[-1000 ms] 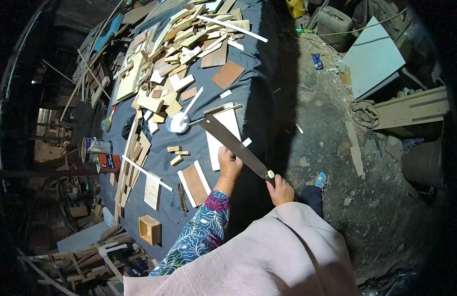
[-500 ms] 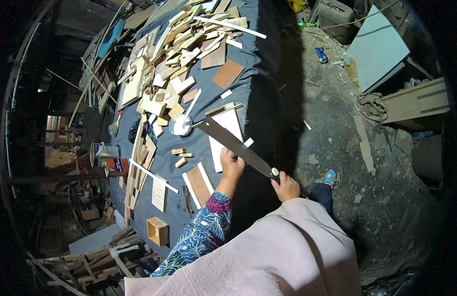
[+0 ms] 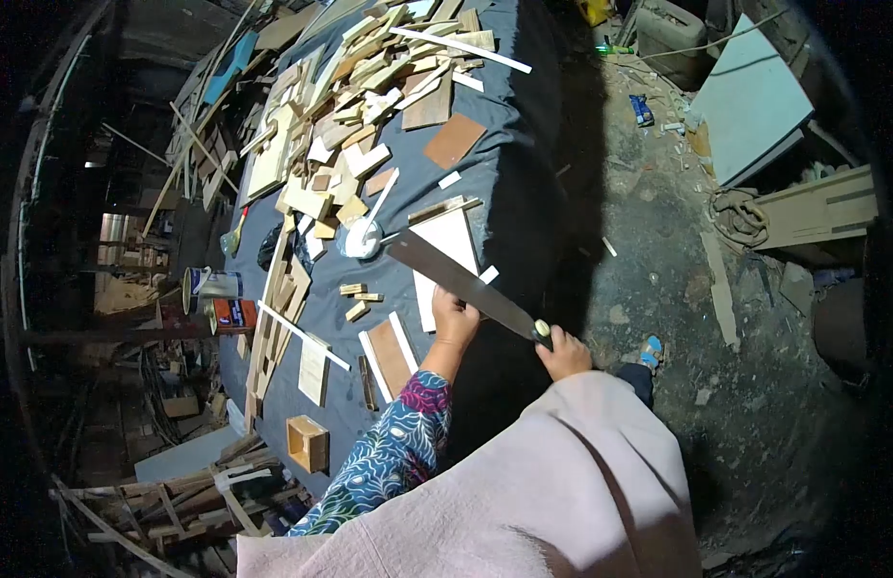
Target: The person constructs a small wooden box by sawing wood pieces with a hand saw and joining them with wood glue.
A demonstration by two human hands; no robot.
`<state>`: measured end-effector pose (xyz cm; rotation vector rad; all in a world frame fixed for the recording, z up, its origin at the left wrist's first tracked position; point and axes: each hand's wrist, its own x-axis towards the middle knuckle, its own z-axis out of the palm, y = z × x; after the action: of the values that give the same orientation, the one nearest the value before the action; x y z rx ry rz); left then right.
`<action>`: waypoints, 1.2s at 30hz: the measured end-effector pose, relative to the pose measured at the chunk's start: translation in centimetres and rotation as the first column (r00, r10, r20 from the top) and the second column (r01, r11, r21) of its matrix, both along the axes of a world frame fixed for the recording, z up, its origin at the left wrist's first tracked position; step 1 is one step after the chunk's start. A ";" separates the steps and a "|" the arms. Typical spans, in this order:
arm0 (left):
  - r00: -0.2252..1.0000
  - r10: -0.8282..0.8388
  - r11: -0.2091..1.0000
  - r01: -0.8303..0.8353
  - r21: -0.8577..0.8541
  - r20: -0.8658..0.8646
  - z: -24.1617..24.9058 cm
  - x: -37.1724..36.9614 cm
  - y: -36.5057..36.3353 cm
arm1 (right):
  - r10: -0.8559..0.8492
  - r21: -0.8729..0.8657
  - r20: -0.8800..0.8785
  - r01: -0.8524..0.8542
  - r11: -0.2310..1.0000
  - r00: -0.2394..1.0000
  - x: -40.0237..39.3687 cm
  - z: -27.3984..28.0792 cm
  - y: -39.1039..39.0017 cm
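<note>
My right hand (image 3: 564,354) is closed round the dark handle of a handsaw (image 3: 456,277). Its long blade slants away up and to the left, over a white board (image 3: 448,241) near the edge of the cloth-covered table. Just below the blade, my left hand (image 3: 454,313) is closed, its fingertips partly hidden. A white wooden strip (image 3: 489,275) pokes out past the blade's far side, in line with those fingers. Beside the left forearm lies a brown panel with white edge strips (image 3: 391,354). A white plastic-wrapped lump (image 3: 362,239) sits near the saw's tip.
A pile of wood offcuts (image 3: 369,87) covers the table's far part. Small wood blocks (image 3: 358,310), an open wooden box (image 3: 307,443) and tins (image 3: 210,286) lie to the left. On the right, the littered floor holds a pale panel (image 3: 750,106) and coiled rope (image 3: 737,217).
The view has shifted slightly. Relative to the white board, the saw has slid a little forward, toward its tip. My left hand stays in about the same place.
</note>
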<state>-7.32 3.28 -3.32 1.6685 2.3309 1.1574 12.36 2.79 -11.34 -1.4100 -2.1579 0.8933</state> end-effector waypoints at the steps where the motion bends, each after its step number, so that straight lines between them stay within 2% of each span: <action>1: 1.000 -0.001 1.000 0.001 0.005 0.001 0.0 -0.1 0.2 | 0.022 -0.012 -0.002 -0.022 1.000 1.000 0.5 -0.9 -0.4; 4: 0.999 -0.026 1.000 0.026 0.006 -0.029 -0.3 0.0 -0.1 | 0.008 0.035 -0.063 -0.006 0.999 0.998 -2.0 -0.3 0.7; 6: 0.996 0.030 0.999 -0.027 -0.043 0.079 -0.5 -0.1 -0.2 | 0.050 0.000 -0.045 -0.050 0.999 0.998 -2.6 0.8 1.8; 8: 0.998 0.032 0.999 -0.030 -0.033 0.059 -0.4 0.0 -0.1 | 0.051 0.025 -0.064 -0.050 0.998 0.997 -2.0 -0.2 1.3; 10: 0.999 0.026 1.000 -0.025 -0.013 0.043 -0.2 -0.2 0.3 | 0.050 -0.094 0.019 -0.048 0.994 0.999 -1.1 -0.3 0.8; 13: 0.999 0.013 1.000 -0.012 0.011 -0.034 -0.6 -0.2 0.0 | 0.032 -0.022 -0.037 -0.032 0.999 0.999 -1.8 -0.6 1.2; 16: 1.000 0.023 0.996 -0.025 -0.084 -0.021 -0.5 -0.4 -0.3 | 0.056 0.016 -0.072 -0.055 0.998 0.996 -1.4 -1.2 1.3; 18: 0.998 0.059 0.997 -0.058 -0.056 0.010 0.0 0.0 0.1 | 0.035 -0.052 -0.071 -0.039 0.998 0.997 -0.4 -1.8 0.7; 19: 0.998 0.055 0.998 -0.055 -0.044 0.006 0.1 -0.1 0.6 | 0.061 -0.117 0.000 -0.060 0.991 0.998 -0.2 -1.7 0.6; 22: 0.999 0.009 1.000 -0.009 -0.008 -0.035 -0.3 0.1 0.3 | 0.056 -0.083 -0.058 -0.060 0.995 0.997 -1.9 -0.1 1.6; 24: 0.997 0.056 0.998 -0.054 -0.045 0.058 -0.5 -0.2 0.1 | 0.074 -0.047 -0.056 -0.076 0.996 0.996 -2.1 0.1 1.8; 28: 0.994 0.095 0.991 -0.090 -0.096 0.050 0.8 0.2 0.5 | 0.058 0.025 -0.110 -0.056 0.998 0.992 -0.3 -1.3 1.7; 30: 0.998 -0.004 1.000 0.004 -0.008 -0.068 0.4 0.1 0.4 | 0.038 0.032 -0.087 -0.035 0.999 0.995 -1.4 -0.8 1.9; 31: 0.998 0.001 1.000 -0.002 -0.011 -0.063 -0.1 0.2 0.2 | 0.047 0.026 -0.095 -0.045 0.999 0.994 -2.6 0.3 2.4; 33: 0.977 0.079 0.993 -0.058 -0.107 0.197 -0.5 -0.2 -0.2 | 0.089 0.021 -0.109 -0.087 0.996 0.990 -4.1 0.7 3.3; 36: 0.993 0.096 0.980 -0.081 -0.183 0.075 1.3 0.6 0.1 | 0.044 -0.003 -0.107 -0.044 0.999 0.993 -2.7 -0.8 2.4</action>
<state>-6.75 3.34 -1.99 1.4437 2.3983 0.9760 9.69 5.19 -12.10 -1.2911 -2.1152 0.9686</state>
